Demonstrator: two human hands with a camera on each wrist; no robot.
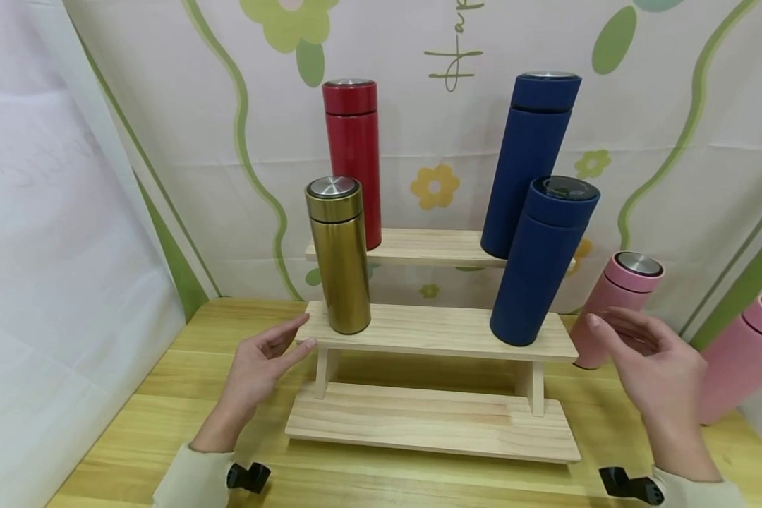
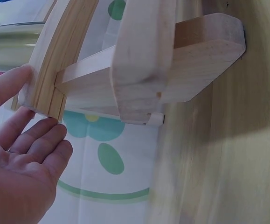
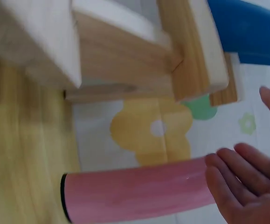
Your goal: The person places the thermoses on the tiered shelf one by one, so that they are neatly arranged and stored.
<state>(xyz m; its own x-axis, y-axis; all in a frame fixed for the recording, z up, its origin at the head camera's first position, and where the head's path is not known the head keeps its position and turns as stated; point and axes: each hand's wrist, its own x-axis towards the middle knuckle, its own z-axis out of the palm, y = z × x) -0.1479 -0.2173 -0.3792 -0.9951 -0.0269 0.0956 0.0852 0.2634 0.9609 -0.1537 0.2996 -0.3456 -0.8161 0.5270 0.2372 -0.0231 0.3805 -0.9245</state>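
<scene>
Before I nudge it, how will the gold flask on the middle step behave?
The gold flask is tall and narrow, standing near the left end of the middle step, so a high push would probably tip it. Its glossy metal looks slippery. It would likely roll if felled.

Head overview; wrist close-ups beneath shelf point(image 1: 432, 330)

Yellow wooden table point(image 1: 165, 395) bears stepped wooden rack point(image 1: 432, 420) (three tiers), pink bottles point(image 1: 612, 303).
</scene>
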